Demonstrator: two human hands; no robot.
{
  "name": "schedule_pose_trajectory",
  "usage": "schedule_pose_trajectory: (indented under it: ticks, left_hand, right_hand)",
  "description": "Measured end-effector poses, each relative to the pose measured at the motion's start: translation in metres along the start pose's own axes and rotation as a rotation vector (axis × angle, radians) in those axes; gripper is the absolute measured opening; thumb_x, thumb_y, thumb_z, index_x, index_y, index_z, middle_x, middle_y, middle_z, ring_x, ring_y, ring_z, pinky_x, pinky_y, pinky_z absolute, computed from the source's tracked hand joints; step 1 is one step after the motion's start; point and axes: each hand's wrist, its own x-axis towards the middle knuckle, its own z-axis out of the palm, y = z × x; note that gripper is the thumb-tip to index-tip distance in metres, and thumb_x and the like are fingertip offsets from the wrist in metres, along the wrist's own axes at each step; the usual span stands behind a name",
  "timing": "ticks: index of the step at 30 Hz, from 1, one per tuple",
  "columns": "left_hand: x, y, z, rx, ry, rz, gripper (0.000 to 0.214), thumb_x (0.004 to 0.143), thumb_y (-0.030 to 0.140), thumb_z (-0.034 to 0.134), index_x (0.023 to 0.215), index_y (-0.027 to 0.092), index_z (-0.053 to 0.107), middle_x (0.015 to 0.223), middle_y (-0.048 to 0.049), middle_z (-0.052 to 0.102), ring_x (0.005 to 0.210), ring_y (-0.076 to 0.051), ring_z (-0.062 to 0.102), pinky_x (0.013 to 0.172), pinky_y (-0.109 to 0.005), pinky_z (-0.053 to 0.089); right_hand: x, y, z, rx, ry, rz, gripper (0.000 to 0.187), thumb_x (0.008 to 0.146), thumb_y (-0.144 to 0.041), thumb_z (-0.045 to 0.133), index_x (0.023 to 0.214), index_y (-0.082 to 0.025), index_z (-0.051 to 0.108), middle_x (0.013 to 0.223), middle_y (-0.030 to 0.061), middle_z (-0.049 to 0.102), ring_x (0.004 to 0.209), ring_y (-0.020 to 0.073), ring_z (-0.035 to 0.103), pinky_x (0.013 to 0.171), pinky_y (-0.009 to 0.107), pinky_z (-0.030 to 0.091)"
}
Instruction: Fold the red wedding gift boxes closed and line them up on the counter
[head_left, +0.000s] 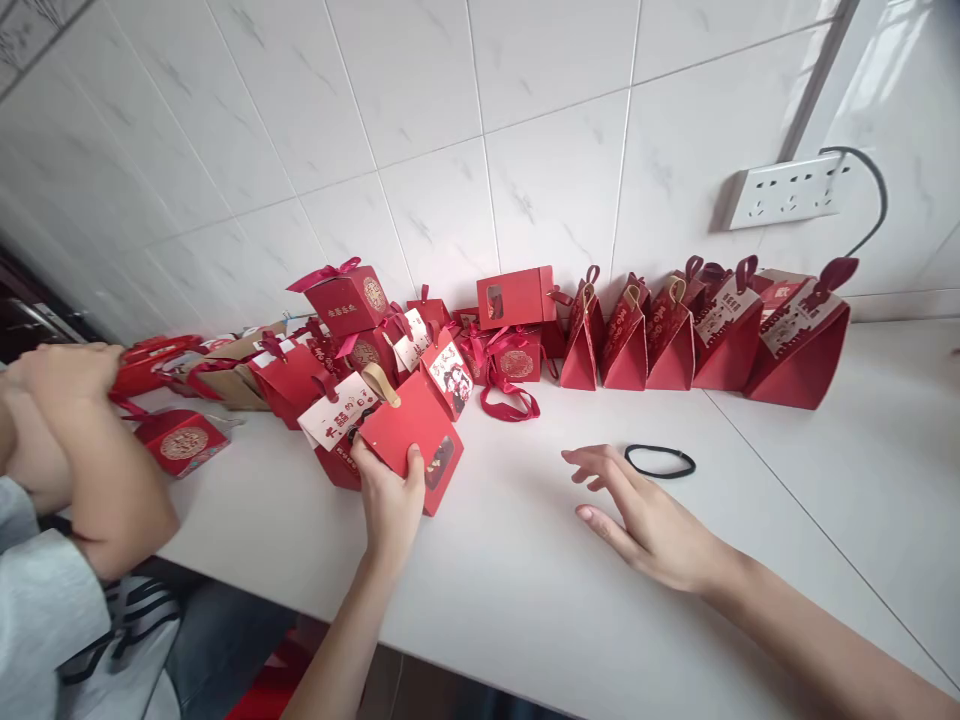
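My left hand (391, 505) is closed on a red gift box (411, 425) with a small oval window and a tan loop on top. Right behind that box stands another red box with a white printed flap (334, 412), partly hidden by my fingers and the held box. A small red box with a cartoon couple (452, 375) is just beyond. My right hand (637, 515) hovers over or rests on the white table, fingers apart and holding nothing. Close beside its fingers lies a black elastic band (660, 473).
Along the tiled wall, a row of triangular red boxes (675, 345) stands at the right. Stacked red boxes with ribbons (352, 303) fill the middle back. Another person's arm (112, 470) is at the left, near a red box (180, 440). A power strip (795, 190) is on the wall.
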Motion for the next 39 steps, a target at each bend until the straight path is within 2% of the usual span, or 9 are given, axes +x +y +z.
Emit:
schedule_pose_trajectory:
  ticks: [5,8,12,16,22,30,33,36,39]
  left_hand:
    - [-0.013,-0.011,-0.019,0.271,-0.192,-0.065,0.080,0.072,0.034,0.067,0.136,0.009,0.027,0.129,-0.0223,0.052,0.118,-0.038,0.053,0.093,-0.051,0.051]
    - [-0.012,-0.012,-0.026,0.375,-0.201,-0.092,0.082,0.077,0.039,0.066,0.140,0.007,0.023,0.128,-0.0232,0.052,0.117,-0.039,0.054,0.089,-0.050,0.052]
    - [-0.008,-0.018,-0.033,0.498,-0.194,-0.024,0.086,0.082,0.042,0.061,0.144,0.002,0.017,0.134,-0.0266,0.045,0.122,-0.040,0.049,0.095,-0.050,0.048]
    - [-0.014,-0.027,-0.039,0.595,-0.248,-0.017,0.092,0.082,0.051,0.059,0.143,-0.005,0.019,0.123,-0.0277,0.049,0.118,-0.041,0.050,0.094,-0.050,0.046]
    - [-0.020,-0.038,-0.041,0.627,-0.249,-0.038,0.071,0.080,0.044,0.062,0.131,0.001,0.035,0.113,-0.0214,0.054,0.110,-0.038,0.055,0.085,-0.048,0.050]
    - [-0.011,-0.042,-0.047,0.594,-0.281,0.017,0.055,0.079,0.041,0.065,0.117,0.006,0.045,0.107,-0.0181,0.056,0.107,-0.034,0.057,0.083,-0.042,0.050]
    - [-0.024,-0.040,-0.053,0.596,-0.282,0.022,0.056,0.080,0.039,0.064,0.117,0.001,0.046,0.105,-0.0207,0.057,0.106,-0.037,0.057,0.085,-0.047,0.048]
    - [-0.053,-0.031,-0.057,0.587,-0.260,0.046,0.053,0.080,0.032,0.062,0.117,-0.003,0.048,0.107,-0.0242,0.057,0.105,-0.039,0.057,0.087,-0.050,0.045]
    - [-0.084,-0.016,-0.055,0.533,-0.266,0.116,0.040,0.080,0.027,0.060,0.113,0.005,0.054,0.107,-0.0189,0.060,0.104,-0.035,0.057,0.090,-0.046,0.044]
  right_hand:
    - [0.000,-0.004,0.003,0.020,-0.090,0.010,0.030,0.099,-0.034,0.034,0.125,-0.022,0.038,0.115,0.0122,0.055,0.085,0.0174,0.068,0.069,0.034,0.060]
    - [0.001,-0.004,0.004,0.058,-0.144,0.055,0.030,0.098,-0.035,0.033,0.124,-0.021,0.041,0.117,0.0127,0.055,0.086,0.0178,0.068,0.070,0.035,0.060]
    - [0.002,-0.003,0.006,0.104,-0.194,0.115,0.033,0.098,-0.037,0.032,0.122,-0.018,0.044,0.119,0.0140,0.055,0.088,0.0189,0.068,0.074,0.038,0.058]
    - [0.002,-0.002,0.009,0.136,-0.229,0.141,0.034,0.097,-0.037,0.033,0.122,-0.018,0.045,0.118,0.0142,0.056,0.087,0.0190,0.067,0.076,0.039,0.057]
    - [0.005,-0.004,0.019,0.145,-0.214,0.162,0.032,0.096,-0.037,0.034,0.116,-0.018,0.050,0.108,0.0125,0.061,0.082,0.0184,0.067,0.076,0.038,0.056]
    - [0.002,-0.003,0.027,0.063,-0.104,0.172,0.031,0.095,-0.036,0.033,0.086,-0.020,0.058,0.083,0.0076,0.064,0.065,0.0167,0.061,0.064,0.033,0.052]
    - [0.000,-0.005,0.026,0.028,-0.033,0.205,0.034,0.093,-0.039,0.034,0.078,-0.020,0.057,0.077,0.0068,0.064,0.063,0.0165,0.060,0.062,0.031,0.050]
    - [0.000,-0.007,0.026,-0.030,0.026,0.255,0.038,0.091,-0.043,0.033,0.070,-0.021,0.054,0.070,0.0065,0.062,0.059,0.0168,0.057,0.061,0.031,0.048]
    - [0.001,-0.008,0.027,-0.079,0.051,0.321,0.040,0.088,-0.046,0.031,0.064,-0.021,0.051,0.068,0.0083,0.062,0.059,0.0182,0.056,0.062,0.032,0.047]
